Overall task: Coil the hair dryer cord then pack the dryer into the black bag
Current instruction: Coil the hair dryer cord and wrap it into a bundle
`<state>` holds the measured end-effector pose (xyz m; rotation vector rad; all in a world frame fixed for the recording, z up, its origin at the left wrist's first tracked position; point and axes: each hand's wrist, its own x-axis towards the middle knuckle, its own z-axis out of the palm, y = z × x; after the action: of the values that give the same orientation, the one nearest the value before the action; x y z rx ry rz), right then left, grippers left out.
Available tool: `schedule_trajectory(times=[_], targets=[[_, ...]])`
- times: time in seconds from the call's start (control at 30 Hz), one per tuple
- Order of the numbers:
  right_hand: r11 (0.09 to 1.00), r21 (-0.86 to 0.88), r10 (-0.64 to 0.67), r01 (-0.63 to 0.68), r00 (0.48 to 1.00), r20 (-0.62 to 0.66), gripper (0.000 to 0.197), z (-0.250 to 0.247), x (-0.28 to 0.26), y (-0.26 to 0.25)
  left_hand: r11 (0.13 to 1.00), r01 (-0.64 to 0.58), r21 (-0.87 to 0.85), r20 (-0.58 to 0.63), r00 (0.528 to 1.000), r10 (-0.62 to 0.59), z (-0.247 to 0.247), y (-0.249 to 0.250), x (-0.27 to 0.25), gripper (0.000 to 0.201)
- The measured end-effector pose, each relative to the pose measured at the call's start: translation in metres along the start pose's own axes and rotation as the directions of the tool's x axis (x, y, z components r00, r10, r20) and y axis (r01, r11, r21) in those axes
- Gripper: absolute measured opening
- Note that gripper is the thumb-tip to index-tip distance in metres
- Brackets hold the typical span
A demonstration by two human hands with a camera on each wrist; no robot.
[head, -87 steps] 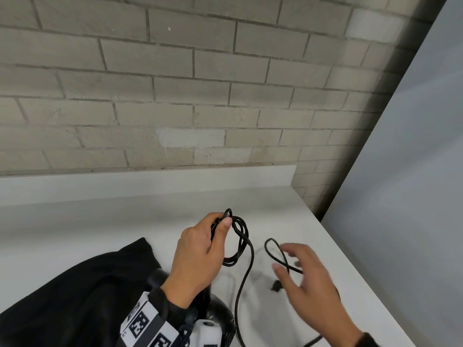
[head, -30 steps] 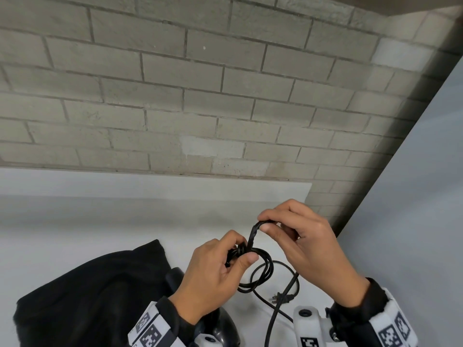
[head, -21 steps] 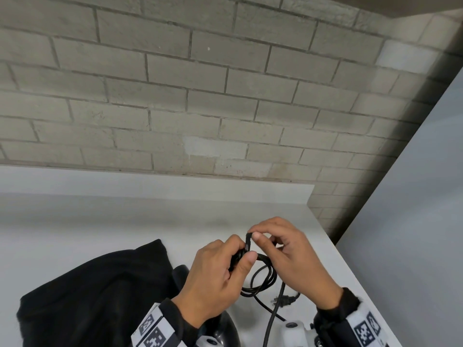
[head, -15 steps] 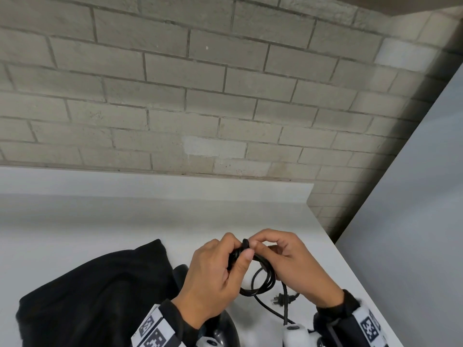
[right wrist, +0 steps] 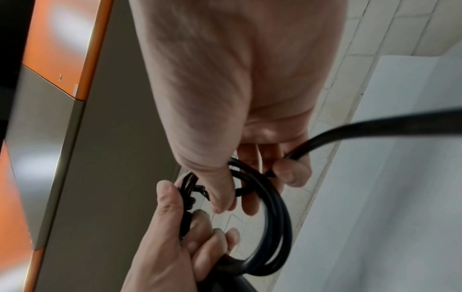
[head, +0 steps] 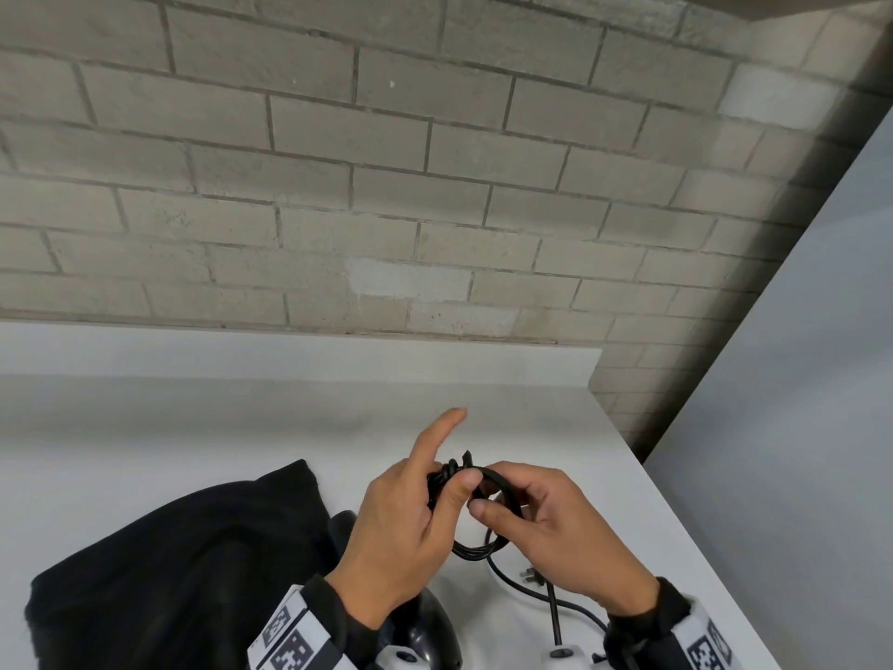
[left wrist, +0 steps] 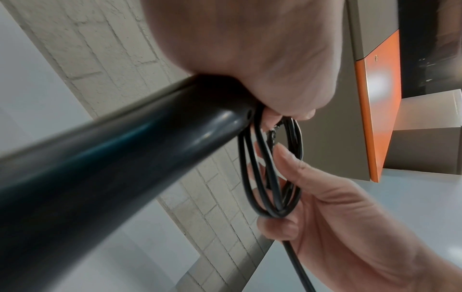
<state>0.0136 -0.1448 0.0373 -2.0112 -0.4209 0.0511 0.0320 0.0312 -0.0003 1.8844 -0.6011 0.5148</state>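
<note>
Black cord (head: pixel 488 517) looped at lower centre of the head view: left hand (head: pixel 406 529) pinches the coil, index finger pointing up, hair dryer (left wrist: pixel 120 158) handle in its palm. Right hand (head: pixel 555 539) curls round the loops. Black bag (head: pixel 169 563) lies lower left on the white table (head: pixel 193 427).

No words, brands or numbers can be read anywhere here. The only markings are black-and-white square code patterns on the white wristbands: one band (head: pixel 295 643) sits behind the left hand (head: pixel 401 534), another (head: pixel 706 643) behind the right hand (head: pixel 551 529). They carry no legible letters or digits.
</note>
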Motion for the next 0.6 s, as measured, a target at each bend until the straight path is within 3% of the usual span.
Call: schedule_trajectory(times=[0.1,0.33,0.6], targets=[[1.000,-0.019,0.009,-0.010,1.000,-0.005,0.012,0.001,0.000,0.001,0.999,-0.050,0.017,-0.022,0.998,0.050,0.002,-0.005,-0.002,0.034],[0.995,0.075,0.072,-0.073,0.997,0.015,0.013,0.009,-0.005,0.003,0.998,-0.059,0.006,-0.078,0.995,0.059,0.001,-0.005,-0.004,0.032],[0.983,0.170,0.070,-0.069,0.998,-0.004,0.019,0.017,-0.008,0.006,0.998,-0.066,0.018,-0.017,0.998,0.067,-0.001,-0.003,-0.002,0.033]])
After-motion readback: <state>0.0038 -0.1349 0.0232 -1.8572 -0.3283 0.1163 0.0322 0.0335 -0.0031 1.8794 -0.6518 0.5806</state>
